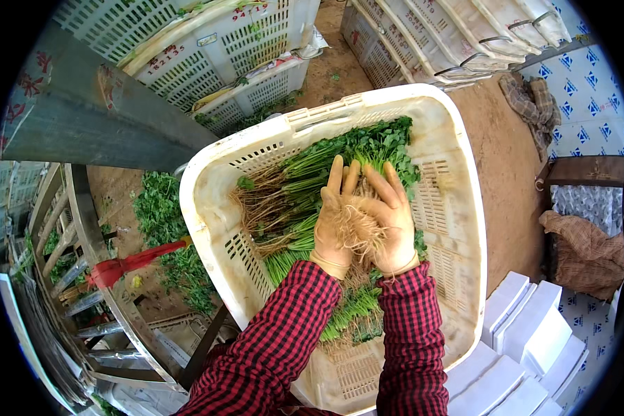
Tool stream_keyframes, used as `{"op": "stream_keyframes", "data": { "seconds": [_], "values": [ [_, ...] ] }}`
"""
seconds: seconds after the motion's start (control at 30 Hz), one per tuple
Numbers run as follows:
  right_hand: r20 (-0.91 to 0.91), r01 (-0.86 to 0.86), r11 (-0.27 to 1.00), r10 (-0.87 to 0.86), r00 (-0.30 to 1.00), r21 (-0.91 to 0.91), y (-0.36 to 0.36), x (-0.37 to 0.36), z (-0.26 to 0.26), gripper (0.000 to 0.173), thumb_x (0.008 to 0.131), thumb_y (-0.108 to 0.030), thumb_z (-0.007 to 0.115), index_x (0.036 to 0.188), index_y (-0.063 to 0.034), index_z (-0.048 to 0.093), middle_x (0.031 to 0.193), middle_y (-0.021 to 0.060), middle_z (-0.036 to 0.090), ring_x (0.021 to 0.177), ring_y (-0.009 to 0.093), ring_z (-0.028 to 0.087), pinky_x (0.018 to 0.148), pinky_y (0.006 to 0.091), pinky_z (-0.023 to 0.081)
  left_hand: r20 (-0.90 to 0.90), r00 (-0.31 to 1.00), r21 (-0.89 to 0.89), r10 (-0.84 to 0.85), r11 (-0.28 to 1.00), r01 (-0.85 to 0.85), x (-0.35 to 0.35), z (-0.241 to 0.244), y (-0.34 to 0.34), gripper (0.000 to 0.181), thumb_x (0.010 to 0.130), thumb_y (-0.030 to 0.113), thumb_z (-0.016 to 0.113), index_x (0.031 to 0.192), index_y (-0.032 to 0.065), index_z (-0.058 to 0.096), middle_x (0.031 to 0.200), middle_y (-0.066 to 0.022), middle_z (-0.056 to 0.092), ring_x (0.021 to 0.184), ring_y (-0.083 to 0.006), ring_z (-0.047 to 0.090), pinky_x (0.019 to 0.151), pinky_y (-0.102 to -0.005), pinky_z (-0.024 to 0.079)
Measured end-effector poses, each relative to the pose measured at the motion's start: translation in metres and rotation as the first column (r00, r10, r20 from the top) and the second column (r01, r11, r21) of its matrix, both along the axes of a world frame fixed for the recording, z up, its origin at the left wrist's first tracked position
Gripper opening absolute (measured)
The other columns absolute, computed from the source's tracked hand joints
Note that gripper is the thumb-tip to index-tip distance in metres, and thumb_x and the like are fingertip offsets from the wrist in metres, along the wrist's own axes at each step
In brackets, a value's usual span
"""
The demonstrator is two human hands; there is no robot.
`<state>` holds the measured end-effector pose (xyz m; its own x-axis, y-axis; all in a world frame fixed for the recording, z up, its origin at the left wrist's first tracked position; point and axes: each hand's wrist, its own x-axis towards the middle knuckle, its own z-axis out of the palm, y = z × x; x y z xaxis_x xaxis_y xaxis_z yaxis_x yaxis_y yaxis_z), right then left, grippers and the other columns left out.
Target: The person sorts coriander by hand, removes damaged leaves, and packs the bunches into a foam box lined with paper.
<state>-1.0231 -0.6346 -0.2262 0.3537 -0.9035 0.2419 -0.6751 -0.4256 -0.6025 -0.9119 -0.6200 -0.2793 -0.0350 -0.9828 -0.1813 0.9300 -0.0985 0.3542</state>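
Observation:
A cream plastic crate (460, 171) with slotted sides stands before me, holding rows of leafy green herb bundles (312, 179) with long brown roots. My left hand (338, 221) and my right hand (390, 218), both in thin yellowish gloves, are cupped around one rooted bundle (366, 229) near the crate's middle. Its pale roots point toward me between the palms, and the leaves lie away from me. More bundles rest beneath my wrists, partly hidden by the checked sleeves.
Stacked slotted crates (197, 62) stand beyond, with more crates (411, 41) at upper right. A grey metal post (109, 109) and a metal rack (91, 223) with a red cloth strip (130, 262) are at left. Loose greens (161, 208) lie on the floor. White foam boxes (530, 333) are at lower right.

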Motion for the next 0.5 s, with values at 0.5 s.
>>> {"op": "stream_keyframes", "data": {
  "seconds": [0.5],
  "values": [
    [0.768,0.128,0.845,-0.527,0.364,0.519,0.031,-0.004,-0.026,0.025,0.100,-0.018,0.067,0.119,-0.0016,0.068,0.122,0.0186,0.073,0.128,0.034,0.063,0.106,0.0478,0.055,0.716,-0.681,0.087,-0.155,0.987,-0.133,0.024,-0.104,-0.001,0.054,0.112,0.032,0.045,0.163,0.0180,0.035,0.172,-0.0160,0.024,0.155,-0.0397,0.028,0.129,-0.0557,0.014]
  ]
}}
